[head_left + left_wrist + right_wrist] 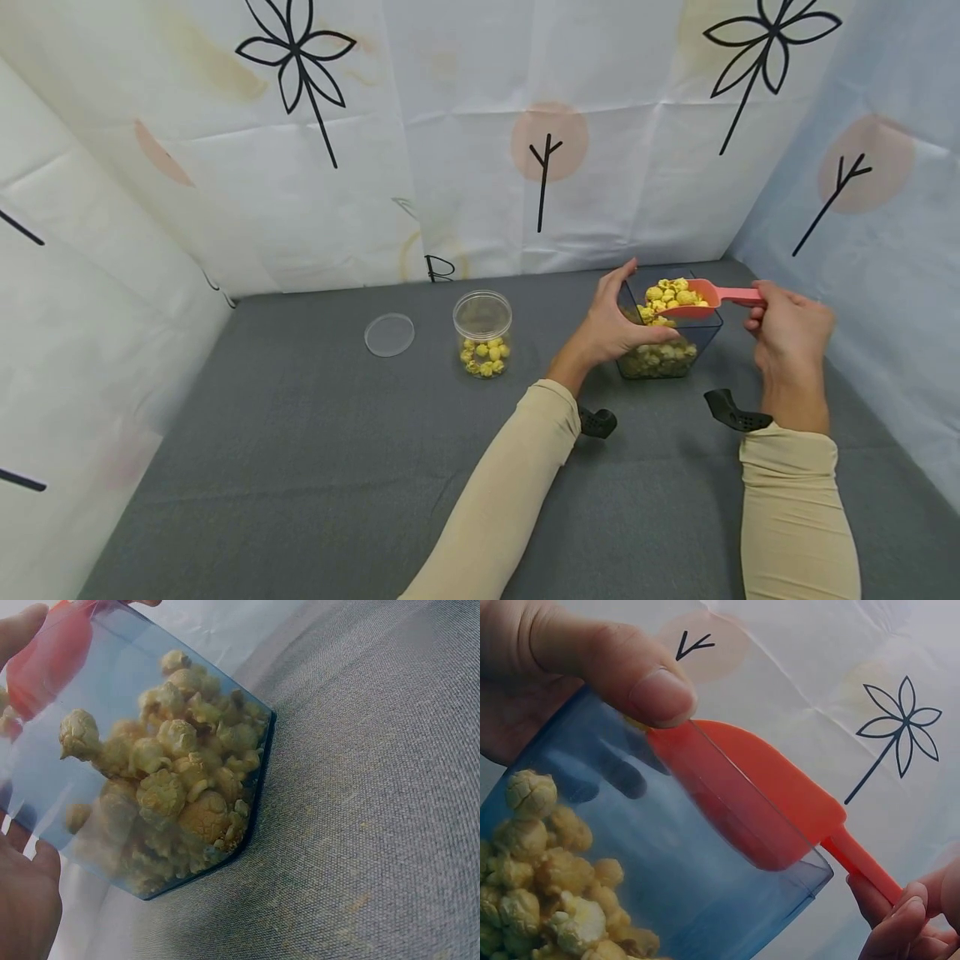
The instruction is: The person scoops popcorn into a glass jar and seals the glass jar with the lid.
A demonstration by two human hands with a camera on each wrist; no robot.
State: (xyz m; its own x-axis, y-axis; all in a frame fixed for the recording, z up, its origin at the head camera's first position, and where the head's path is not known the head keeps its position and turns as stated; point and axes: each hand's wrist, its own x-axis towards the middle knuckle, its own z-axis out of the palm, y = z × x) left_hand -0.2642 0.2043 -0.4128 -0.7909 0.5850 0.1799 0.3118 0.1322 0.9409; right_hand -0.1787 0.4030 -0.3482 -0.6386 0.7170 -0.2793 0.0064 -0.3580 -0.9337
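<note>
The left hand (611,325) grips the near wall of a dark clear tub (693,337), thumb curled over its rim. The right hand (787,333) pinches the handle of a pink scoop (708,296), which is heaped with yellow popcorn (671,293) and held level just above the tub's opening. More popcorn lies in the tub's bottom. On the grey bench (337,467), to the left, stands an open round jar (482,333) partly filled with popcorn, its lid (389,334) flat beside it.
</note>
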